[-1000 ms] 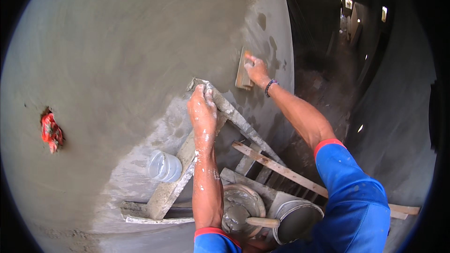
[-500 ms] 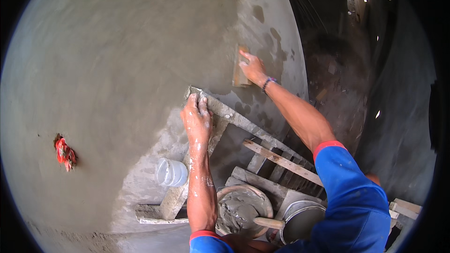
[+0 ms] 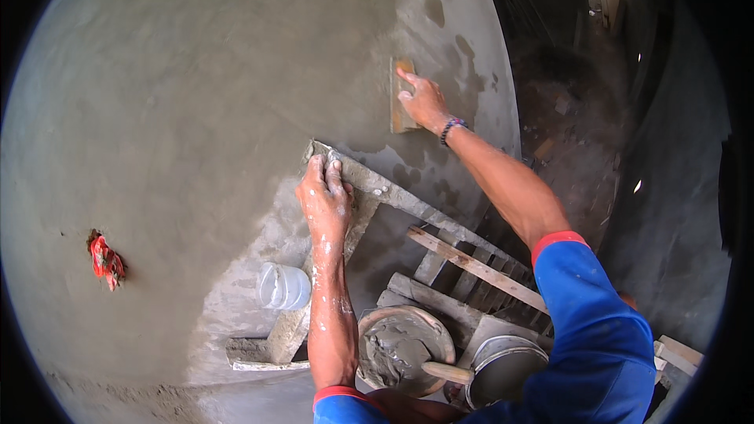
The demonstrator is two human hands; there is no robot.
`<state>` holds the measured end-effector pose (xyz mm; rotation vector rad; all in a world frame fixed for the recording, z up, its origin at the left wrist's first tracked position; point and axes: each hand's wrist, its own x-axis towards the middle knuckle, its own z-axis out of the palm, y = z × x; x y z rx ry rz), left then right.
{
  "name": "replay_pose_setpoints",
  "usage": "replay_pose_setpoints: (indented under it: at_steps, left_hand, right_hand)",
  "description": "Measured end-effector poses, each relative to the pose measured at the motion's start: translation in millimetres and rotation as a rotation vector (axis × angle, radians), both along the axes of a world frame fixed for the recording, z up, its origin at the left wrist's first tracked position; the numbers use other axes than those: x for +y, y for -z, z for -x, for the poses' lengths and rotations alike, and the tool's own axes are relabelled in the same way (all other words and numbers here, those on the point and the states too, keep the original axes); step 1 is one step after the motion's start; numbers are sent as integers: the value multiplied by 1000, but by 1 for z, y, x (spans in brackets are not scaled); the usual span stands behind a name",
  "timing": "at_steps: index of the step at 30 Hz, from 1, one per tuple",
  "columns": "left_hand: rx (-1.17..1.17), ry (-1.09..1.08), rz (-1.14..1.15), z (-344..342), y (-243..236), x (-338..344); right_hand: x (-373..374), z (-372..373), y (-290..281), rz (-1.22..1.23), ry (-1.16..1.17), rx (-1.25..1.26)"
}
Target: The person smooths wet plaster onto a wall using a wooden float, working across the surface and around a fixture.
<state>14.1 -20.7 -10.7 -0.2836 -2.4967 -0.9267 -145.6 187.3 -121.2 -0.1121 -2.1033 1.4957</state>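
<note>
My right hand point(image 3: 426, 104) holds a flat, narrow plastering float point(image 3: 399, 116) against the wet grey wall point(image 3: 236, 94). Its index finger is stretched along the float's face, and the grip behind is mostly hidden by the hand. Below and to the left, my left hand point(image 3: 325, 200), spotted with mortar, has its fingers bent over the upper end of a mortar-crusted board point(image 3: 408, 200). That board slopes down to the right. The float sits just above the board's end, apart from it. Darker wet patches point(image 3: 463, 59) mark the paler wall right of the float.
A translucent bucket point(image 3: 284, 286) stands beside my left forearm. Lower down are a round basin of mortar point(image 3: 400, 349), a wooden handle point(image 3: 448, 372) across its rim, and a pail point(image 3: 510, 369). Wooden planks point(image 3: 479, 269) lie at right. Red crumpled material point(image 3: 106, 263) fills a wall hole.
The float and my right hand sit slightly higher in view, and the whole view has shifted a little too. My left hand stays on the board's end.
</note>
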Motion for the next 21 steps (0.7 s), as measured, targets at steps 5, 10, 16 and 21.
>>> replay_pose_setpoints:
  at_steps: [5, 10, 16, 21]
  left_hand:
    - [6, -3, -26, -5, 2, 3]
    - [10, 10, -41, 0, 5, 12]
    - [16, 18, -46, 2, 4, 2]
    - [115, 14, 7, 8, 15, -17]
  right_hand:
    - [18, 14, -50, 134, 75, 147]
    - [5, 26, -66, 129, 102, 165]
    - [6, -1, 50, 75, -40, -139]
    - [37, 29, -75, 135, 56, 322]
